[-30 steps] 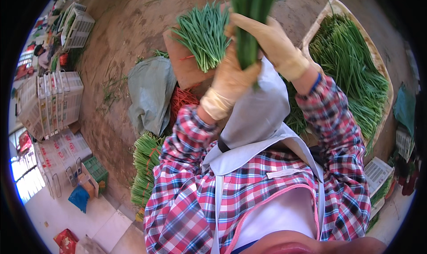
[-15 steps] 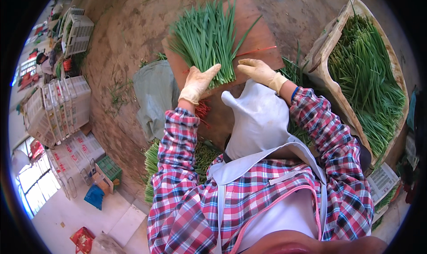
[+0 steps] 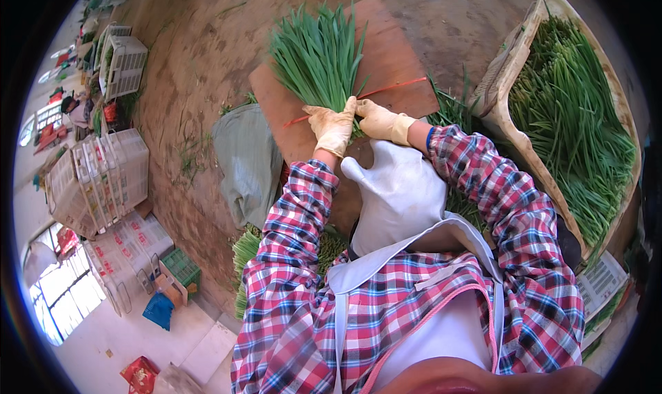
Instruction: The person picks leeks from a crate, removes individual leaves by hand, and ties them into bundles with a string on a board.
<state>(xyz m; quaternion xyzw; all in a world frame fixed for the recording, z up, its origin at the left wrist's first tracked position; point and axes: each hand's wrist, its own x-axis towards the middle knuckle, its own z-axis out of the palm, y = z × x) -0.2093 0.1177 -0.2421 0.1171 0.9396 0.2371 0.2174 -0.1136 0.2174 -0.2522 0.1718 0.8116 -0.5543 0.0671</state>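
Note:
A bunch of garlic chives [image 3: 318, 56] lies on a brown board [image 3: 400, 56], its green leaves fanning away from me. My left hand [image 3: 331, 126], in a cream glove, is wrapped round the lower stems. My right hand [image 3: 380, 120], gloved alike, is closed at the right side of those stems, its fingertips meeting my left thumb. The hands hide most of the stem ends. A thin red tie [image 3: 402, 84] runs across the board beneath the bunch and sticks out on both sides.
A large pale-rimmed container [image 3: 516, 111] full of chives [image 3: 572, 118] stands at the right. Grey-green cloth [image 3: 243, 156] lies left of the board. More chives [image 3: 246, 256] sit by my left arm. White crates [image 3: 103, 177] and a green basket [image 3: 181, 266] stand farther left.
Both hands have come together round the stems; before, the right was apart from the bunch with its fingers stretched. The leaves are gathered into a narrower bunch, and the tie now shows on both sides.

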